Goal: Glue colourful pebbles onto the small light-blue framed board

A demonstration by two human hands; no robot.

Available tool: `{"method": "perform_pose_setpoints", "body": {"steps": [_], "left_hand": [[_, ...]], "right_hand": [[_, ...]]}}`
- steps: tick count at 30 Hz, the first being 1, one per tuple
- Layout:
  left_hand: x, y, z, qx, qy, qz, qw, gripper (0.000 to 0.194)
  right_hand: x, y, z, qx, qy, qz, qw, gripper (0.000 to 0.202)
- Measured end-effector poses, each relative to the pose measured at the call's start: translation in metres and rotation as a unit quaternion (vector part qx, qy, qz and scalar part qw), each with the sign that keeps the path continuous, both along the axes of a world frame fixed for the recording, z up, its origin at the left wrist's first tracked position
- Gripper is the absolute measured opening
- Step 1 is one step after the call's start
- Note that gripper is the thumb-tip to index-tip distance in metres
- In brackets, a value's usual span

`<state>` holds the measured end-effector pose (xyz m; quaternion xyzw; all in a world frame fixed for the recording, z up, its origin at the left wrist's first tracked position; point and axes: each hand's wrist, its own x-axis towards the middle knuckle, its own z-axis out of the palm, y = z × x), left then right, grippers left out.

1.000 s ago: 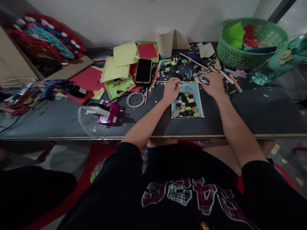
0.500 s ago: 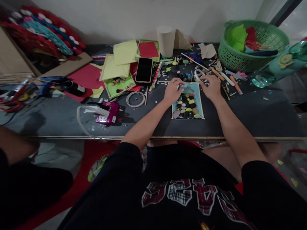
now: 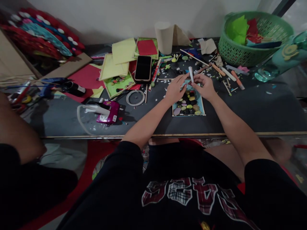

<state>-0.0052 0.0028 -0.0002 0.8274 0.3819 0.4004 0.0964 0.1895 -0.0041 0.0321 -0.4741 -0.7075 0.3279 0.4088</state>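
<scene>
A small frame (image 3: 189, 110) with a light blue ground lies before me, its lower part filled with black, yellow and purple pebbles. My right hand (image 3: 204, 86) is above its upper right part, fingers closed on a white strip (image 3: 191, 74) that stands up between both hands. My left hand (image 3: 175, 89) is over the frame's upper left side, its fingertips reaching to the strip; whether it grips the strip is too small to tell. Both hands hide the top of the frame.
Behind the frame lie scraps and sticks. A phone (image 3: 143, 68), a clear tape roll (image 3: 135, 98) and a purple power block (image 3: 108, 112) are on the left. A green basket (image 3: 244, 57) and a bottle (image 3: 273, 65) stand at the right. Another person's arm (image 3: 19, 131) is at far left.
My right hand has moved left with the white strip, which was a curved loop and now stands edge-on. My left hand has come closer to it. The person's arm at left has moved inward.
</scene>
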Motion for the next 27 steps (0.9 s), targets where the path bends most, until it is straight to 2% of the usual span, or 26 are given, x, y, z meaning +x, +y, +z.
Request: {"method": "perform_pose_setpoints", "body": {"steps": [4,9,13,18,23,25,27], "left_hand": [[0.003,-0.001,0.0,0.001,0.004,-0.002,1.0,0.064],[0.004,0.0,0.0,0.01,0.024,-0.027,0.999,0.045],[0.004,-0.005,0.004,0.004,0.015,-0.022,1.0,0.039],[0.002,-0.001,0.001,-0.027,0.007,-0.032,0.999,0.038],[0.001,0.006,-0.003,-0.053,-0.015,-0.08,0.995,0.027],[0.001,0.007,-0.002,-0.056,-0.021,-0.076,0.995,0.027],[0.0,0.007,-0.002,-0.059,-0.035,-0.055,0.996,0.034]], "right_hand": [[0.0,-0.001,-0.003,0.019,0.006,0.016,1.0,0.071],[0.0,0.0,-0.009,0.026,-0.019,0.033,0.999,0.072],[0.0,-0.001,-0.005,0.03,-0.05,0.032,0.998,0.079],[0.003,-0.003,0.003,0.056,-0.155,0.017,0.986,0.069],[0.003,-0.002,0.003,0.07,-0.155,0.011,0.985,0.057],[0.002,-0.001,0.003,0.073,-0.161,0.004,0.984,0.054],[0.002,0.0,0.001,0.074,-0.172,-0.002,0.982,0.051]]}}
